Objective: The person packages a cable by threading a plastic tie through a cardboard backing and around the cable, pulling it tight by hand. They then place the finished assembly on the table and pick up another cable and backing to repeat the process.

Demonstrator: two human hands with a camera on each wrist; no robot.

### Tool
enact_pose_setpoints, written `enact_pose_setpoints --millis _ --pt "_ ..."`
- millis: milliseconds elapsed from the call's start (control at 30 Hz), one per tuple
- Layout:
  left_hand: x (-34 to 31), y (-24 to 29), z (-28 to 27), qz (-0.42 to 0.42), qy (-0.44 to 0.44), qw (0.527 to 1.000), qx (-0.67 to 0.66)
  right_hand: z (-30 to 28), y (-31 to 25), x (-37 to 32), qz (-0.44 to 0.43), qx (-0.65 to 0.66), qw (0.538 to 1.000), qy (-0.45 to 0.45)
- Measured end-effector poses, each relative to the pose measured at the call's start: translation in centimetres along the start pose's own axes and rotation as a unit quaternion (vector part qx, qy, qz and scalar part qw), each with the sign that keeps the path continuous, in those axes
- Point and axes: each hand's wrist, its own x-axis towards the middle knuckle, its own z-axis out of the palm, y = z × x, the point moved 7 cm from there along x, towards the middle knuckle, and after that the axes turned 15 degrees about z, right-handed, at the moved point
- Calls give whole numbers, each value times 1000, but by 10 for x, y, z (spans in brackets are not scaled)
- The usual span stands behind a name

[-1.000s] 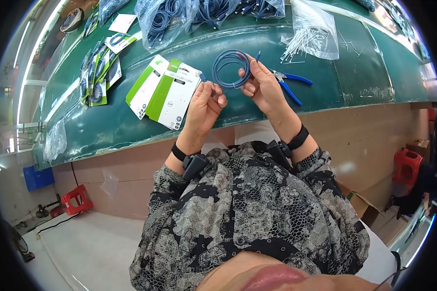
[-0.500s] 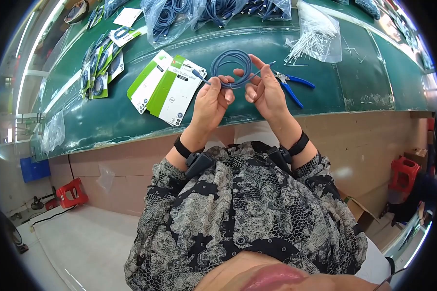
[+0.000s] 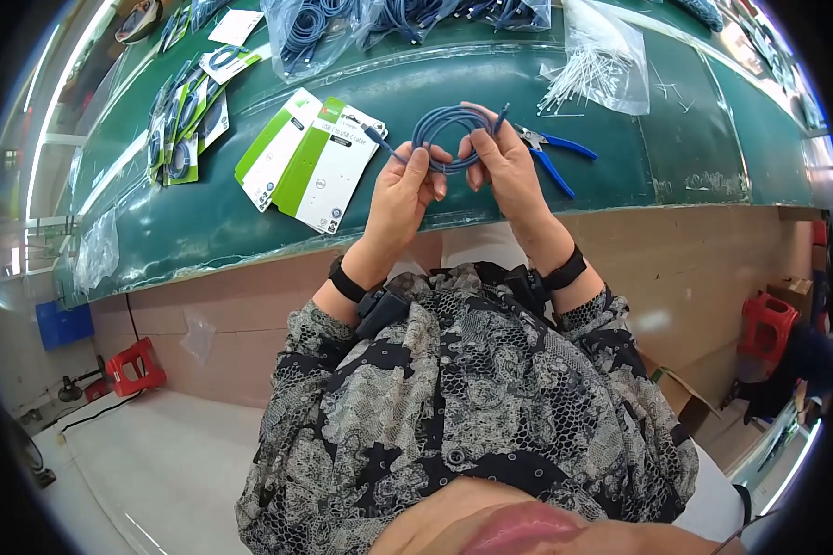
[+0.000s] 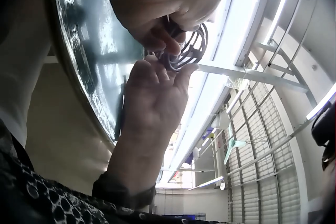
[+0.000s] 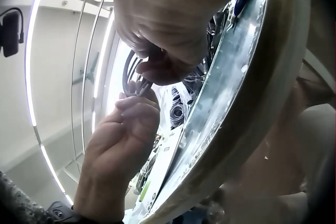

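A coiled blue cable [image 3: 447,118] is held up between both hands above the green table's front part. The left hand [image 3: 400,199] pinches the coil's lower left side, and one connector end sticks out at its upper left. On the coil's right side the right hand [image 3: 516,180] grips with thumb and fingers, the other connector end rising beside it. Both wrist views show the cable loops [image 4: 195,48] [image 5: 129,71] between the two hands' fingertips. White and green cards [image 3: 329,171] lie fanned on the table, left of the left hand.
Blue-handled pliers [image 3: 553,155] lie right of the right hand. Behind are bags of blue cables [image 3: 319,32] and a bag of white ties [image 3: 602,69]. Carded cables [image 3: 190,116] are piled at the left. The table's front edge [image 3: 250,270] runs below the forearms.
Both hands have closed in on the coil; the left has moved from a connector end onto the coil's lower left. The right hand's fingers have shifted along the coil's right side.
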Motion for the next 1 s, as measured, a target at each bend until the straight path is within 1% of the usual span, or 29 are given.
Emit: enact_pose_setpoints --millis 33,67,100,167,233,333,433,467,567,600,633,700,733,767,833,867,900,967,1000 --pt "1 5 3 18 -2 1000 19 -1 -1 0 -13 -39 999 18" --pt "1 6 5 17 0 1000 18 -1 -1 -1 -25 -78 996 35" --pt "1 9 4 19 12 1000 21 -1 -1 -2 -23 -78 996 35" --pt "0 12 1 22 35 999 29 0 0 -4 -17 -37 999 21" --pt "-2 12 -1 23 43 998 31 1 0 -6 -11 -16 1000 14" --pt "-1 12 -7 25 52 998 38 3 -7 -11 -53 -48 997 31" --pt "-2 14 -20 58 71 986 138 4 -10 -12 -54 -57 996 41" --pt "-2 12 -21 57 71 986 137 4 -11 -12 -55 -62 996 45" --pt "-3 6 -17 8 78 994 71 5 -3 -10 -54 -54 996 48" --pt "-2 8 -17 7 78 994 71 4 -2 -9 -55 -49 996 48" --pt "-1 6 -14 -32 64 997 22 4 -4 -10 -54 -49 996 49" --pt "-2 3 -8 -109 35 990 -76 5 -8 -12 -15 -33 999 21" --pt "-1 4 -11 -111 36 990 -77 5 -9 -13 5 -25 1000 8" --pt "-1 4 -11 -138 18 986 -89 3 -11 -14 5 -26 1000 10" --pt "-4 2 -10 -190 -18 975 -112 4 -13 -16 15 -48 998 -23" --pt "-5 3 -11 -190 -18 975 -113 5 -14 -17 20 -60 997 -40" --pt "-8 3 -8 -204 -39 970 -128 3 -16 -19 20 -60 997 -40" --pt "-15 4 -4 -232 -80 957 -155 2 -15 -23 60 -83 993 -66" --pt "-14 4 -6 -232 -79 957 -155 2 -12 -24 80 -93 989 -79"
